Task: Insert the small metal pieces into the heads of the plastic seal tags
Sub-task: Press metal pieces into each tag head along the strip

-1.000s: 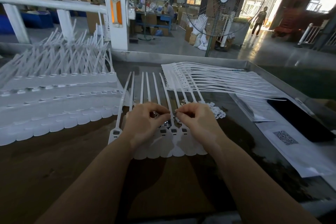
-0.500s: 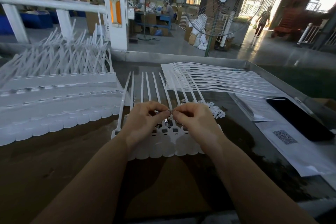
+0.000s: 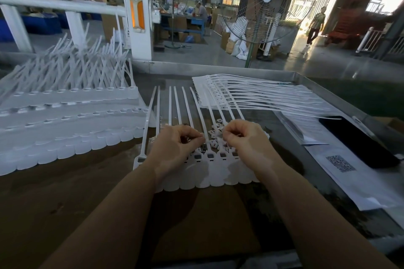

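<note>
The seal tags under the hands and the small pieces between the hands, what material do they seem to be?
The seal tags look like white, slightly translucent matte plastic: thin straps, moulded heads. The small pieces seem to be metal, since some glint, but they are too small to be sure.
</note>
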The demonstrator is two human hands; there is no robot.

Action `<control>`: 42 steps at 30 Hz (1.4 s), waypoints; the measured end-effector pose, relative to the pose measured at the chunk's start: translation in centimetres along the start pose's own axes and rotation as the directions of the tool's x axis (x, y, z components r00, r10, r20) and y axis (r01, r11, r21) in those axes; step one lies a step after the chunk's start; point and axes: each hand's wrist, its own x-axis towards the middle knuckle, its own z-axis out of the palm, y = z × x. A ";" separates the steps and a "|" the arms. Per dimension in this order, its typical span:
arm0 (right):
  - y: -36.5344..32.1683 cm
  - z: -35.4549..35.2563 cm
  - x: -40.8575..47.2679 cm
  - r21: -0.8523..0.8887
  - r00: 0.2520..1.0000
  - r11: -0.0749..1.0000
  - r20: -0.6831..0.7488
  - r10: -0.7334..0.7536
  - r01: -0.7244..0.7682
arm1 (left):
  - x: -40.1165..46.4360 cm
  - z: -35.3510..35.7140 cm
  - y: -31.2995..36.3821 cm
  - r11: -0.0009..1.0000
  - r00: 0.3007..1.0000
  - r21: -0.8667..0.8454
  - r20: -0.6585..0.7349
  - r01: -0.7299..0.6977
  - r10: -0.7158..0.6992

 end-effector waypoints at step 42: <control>2.6 -5.9 0.9 -0.432 0.974 0.879 0.011 0.226 -0.200 | 0.0 0.4 -0.4 0.957 0.999 0.290 0.026 -0.027 0.021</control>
